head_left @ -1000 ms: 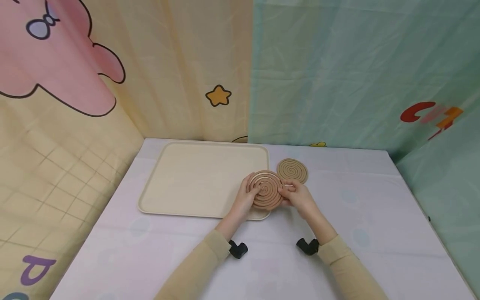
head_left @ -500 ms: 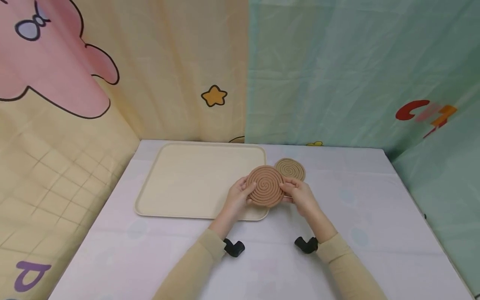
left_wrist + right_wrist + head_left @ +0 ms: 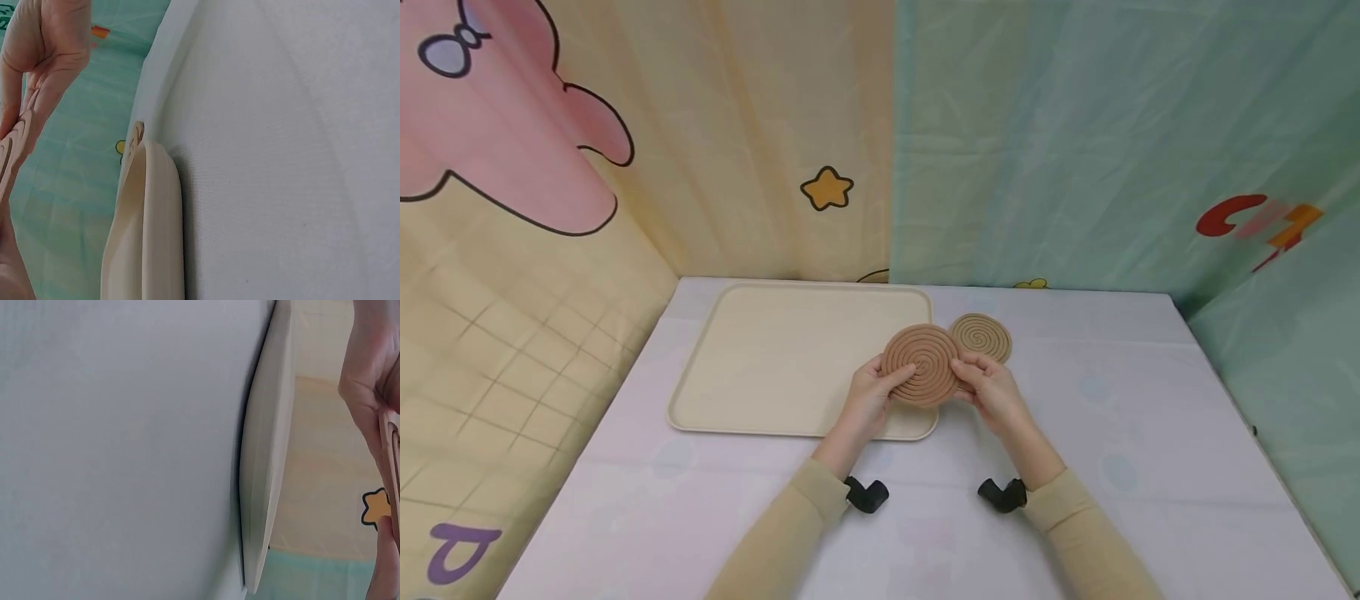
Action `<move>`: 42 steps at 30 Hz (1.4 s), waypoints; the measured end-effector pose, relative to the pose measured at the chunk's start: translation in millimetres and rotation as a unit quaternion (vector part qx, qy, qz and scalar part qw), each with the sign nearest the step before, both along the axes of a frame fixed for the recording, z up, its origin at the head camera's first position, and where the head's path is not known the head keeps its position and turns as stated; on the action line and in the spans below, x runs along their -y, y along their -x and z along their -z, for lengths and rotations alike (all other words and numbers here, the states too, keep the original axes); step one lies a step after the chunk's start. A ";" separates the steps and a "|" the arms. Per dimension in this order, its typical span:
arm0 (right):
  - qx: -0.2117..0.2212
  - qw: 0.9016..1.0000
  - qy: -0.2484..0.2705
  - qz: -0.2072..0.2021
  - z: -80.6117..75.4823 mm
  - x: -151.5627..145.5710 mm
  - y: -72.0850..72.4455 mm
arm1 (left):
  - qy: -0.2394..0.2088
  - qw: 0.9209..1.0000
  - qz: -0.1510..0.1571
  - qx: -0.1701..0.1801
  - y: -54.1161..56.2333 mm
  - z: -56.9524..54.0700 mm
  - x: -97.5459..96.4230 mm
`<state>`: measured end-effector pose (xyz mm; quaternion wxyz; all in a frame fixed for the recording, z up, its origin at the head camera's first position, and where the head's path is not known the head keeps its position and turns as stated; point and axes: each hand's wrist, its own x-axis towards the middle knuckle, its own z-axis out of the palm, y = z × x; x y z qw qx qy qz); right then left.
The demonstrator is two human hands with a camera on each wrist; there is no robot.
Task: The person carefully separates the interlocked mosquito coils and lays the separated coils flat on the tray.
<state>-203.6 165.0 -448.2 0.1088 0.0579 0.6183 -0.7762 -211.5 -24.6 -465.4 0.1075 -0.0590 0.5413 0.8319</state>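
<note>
A round brown coaster [image 3: 922, 343] with a spiral pattern is held up above the right end of the tray, tilted towards the head camera. My left hand [image 3: 868, 398] pinches its left edge, the thumb lying across its face. At the opposite edge my right hand [image 3: 994, 396] pinches it between thumb and fingers. Both wrist views show the coaster only in part, nearly edge-on. A second, paler spiral coaster [image 3: 981, 335] lies flat on the table just behind, its near edge partly covered by the right hand.
The cream rectangular tray [image 3: 775, 358] with a low rim lies on the left half of the white-covered table [image 3: 1120, 400]. Curtains with printed figures [image 3: 827, 188] enclose the back and sides. Black wrist mounts [image 3: 867, 496] stick out at both cuffs.
The held coaster has risen slightly and tilted more towards the head camera. Gaps that showed between its coils a second ago have closed. The second coaster and the tray stay put.
</note>
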 end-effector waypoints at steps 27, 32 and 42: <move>-0.163 0.950 -0.268 0.009 -28.8 12.6 -10.4 | 0.238 0.961 0.003 -0.138 -15.0 -28.0 28.0; -0.166 0.950 -0.266 -0.003 -27.6 16.6 -12.6 | 0.234 0.963 -0.002 -0.134 -15.0 -29.4 31.0; -0.124 0.980 -0.149 0.044 -11.5 36.8 -16.2 | 0.122 0.988 -0.079 -0.056 -14.5 -21.0 26.1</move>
